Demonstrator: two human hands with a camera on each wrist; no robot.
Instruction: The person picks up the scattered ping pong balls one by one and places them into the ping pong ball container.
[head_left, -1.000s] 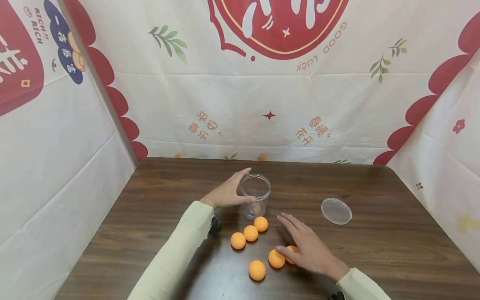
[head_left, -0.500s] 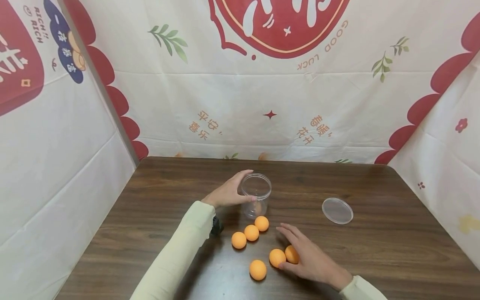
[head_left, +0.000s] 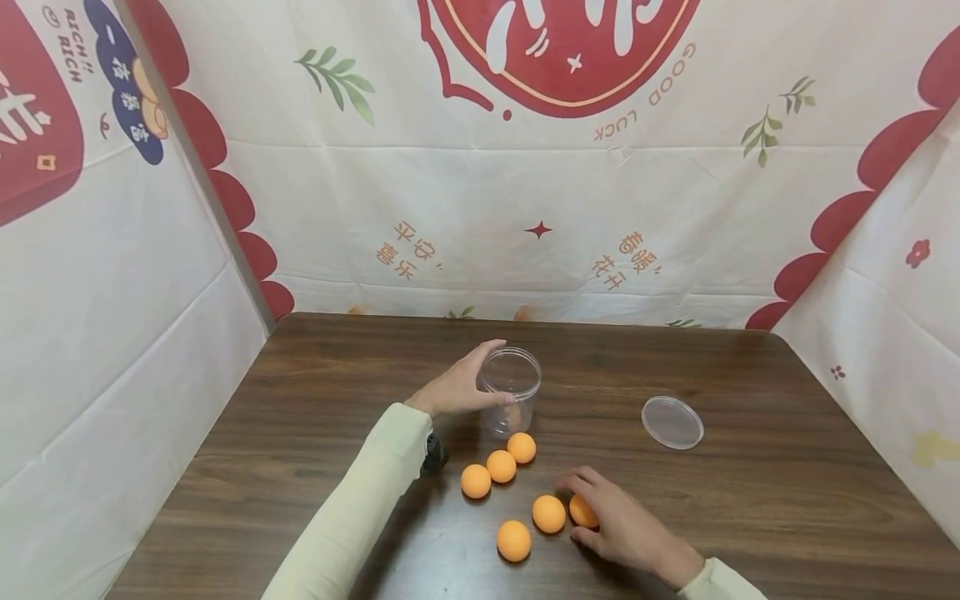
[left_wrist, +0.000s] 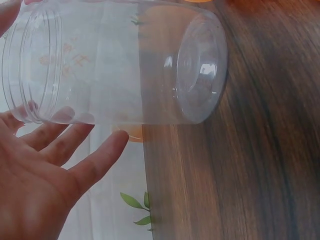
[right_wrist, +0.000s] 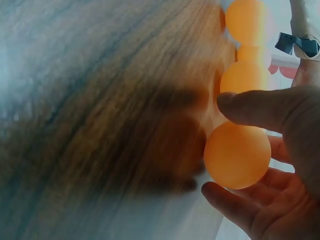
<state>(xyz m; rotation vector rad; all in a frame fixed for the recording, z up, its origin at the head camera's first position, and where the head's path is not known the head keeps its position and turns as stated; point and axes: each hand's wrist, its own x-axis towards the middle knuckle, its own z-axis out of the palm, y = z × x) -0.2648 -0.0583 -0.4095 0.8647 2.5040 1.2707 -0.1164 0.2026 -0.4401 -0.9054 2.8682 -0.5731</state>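
My left hand (head_left: 457, 387) holds a clear plastic jar (head_left: 517, 383) near its rim, thumb on the near side and fingers round the back. Upright and lidless, the jar stands on the table; a faint orange tint shows low in its wall, and I cannot tell its source. In the left wrist view, fingers (left_wrist: 100, 155) lie along the jar's side. My right hand (head_left: 626, 521) has thumb and fingers curled round an orange ping-pong ball (right_wrist: 237, 156) on the table. Just left of that hand lies another ping-pong ball (head_left: 549, 514).
Three orange balls (head_left: 501, 467) lie in a slanting row before the jar. Another orange ball (head_left: 513, 541) is nearer the front. A clear round lid (head_left: 672, 422) lies flat to the right on the brown wooden table (head_left: 337, 367). Printed cloth (head_left: 450, 192) hangs behind and at both sides.
My right hand has come lower, and its fingers have curled in round the rightmost ball. The ball beside it has shifted slightly left. My left hand stays at the jar.
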